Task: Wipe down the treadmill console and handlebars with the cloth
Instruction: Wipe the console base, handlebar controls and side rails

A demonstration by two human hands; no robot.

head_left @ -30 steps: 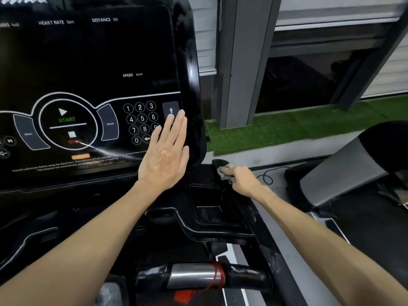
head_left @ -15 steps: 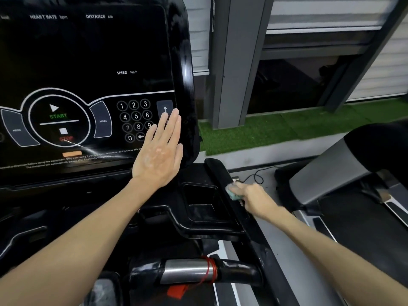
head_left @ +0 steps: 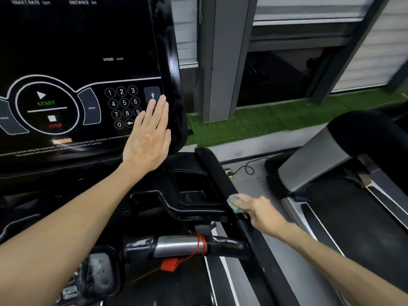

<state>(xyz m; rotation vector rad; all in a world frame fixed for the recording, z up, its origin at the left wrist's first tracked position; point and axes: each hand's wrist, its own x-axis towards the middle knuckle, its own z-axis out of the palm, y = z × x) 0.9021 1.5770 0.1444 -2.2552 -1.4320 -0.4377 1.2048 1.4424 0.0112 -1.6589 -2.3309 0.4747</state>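
Treadmill console [head_left: 77,51]: black panel, START/STOP dial, number keypad. Left hand [head_left: 146,138]: flat, fingers straight and together, pressed on the console's lower right corner beside the keypad. Right handlebar [head_left: 210,162]: black, running toward viewer. Cloth [head_left: 234,204]: teal, bunched, against the handlebar. Right hand [head_left: 259,212]: fingers curled round the cloth. Second treadmill [head_left: 320,160]: far right
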